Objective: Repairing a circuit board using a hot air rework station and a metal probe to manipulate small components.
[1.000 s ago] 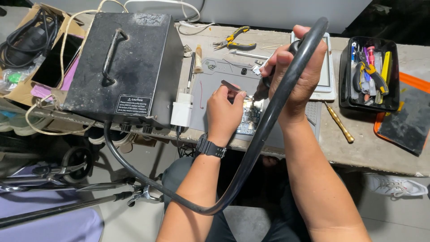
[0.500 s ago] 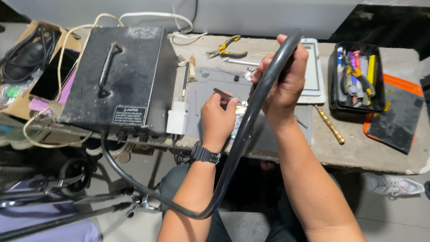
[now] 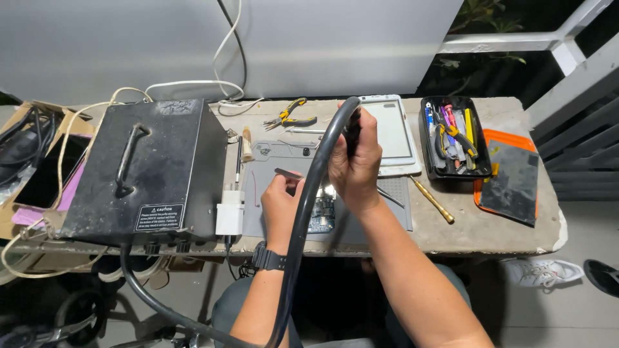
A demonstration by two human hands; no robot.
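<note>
Two hands busy | right hand [image 3: 356, 161] clenched around black hose [image 3: 308, 193] | left hand [image 3: 282, 205] pinching tweezers [image 3: 288, 173] over circuit board [image 3: 321, 214]

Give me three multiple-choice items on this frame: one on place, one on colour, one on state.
1. Where does the tool tray sit relative to the tablet?
A. Right of it
B. Left of it
C. On top of it

2. What colour are the pliers' handles near the wall?
A. Red and white
B. Yellow and black
C. All blue

3. What is the right hand doing?
A. Lying flat on the mat
B. Reaching into the tray
C. Gripping the black hose

Answers: 1 A, the tray lies right of the tablet; 2 B, the grips show yellow with black; 3 C, the fingers wrap around the hose's end above the circuit board.
</note>
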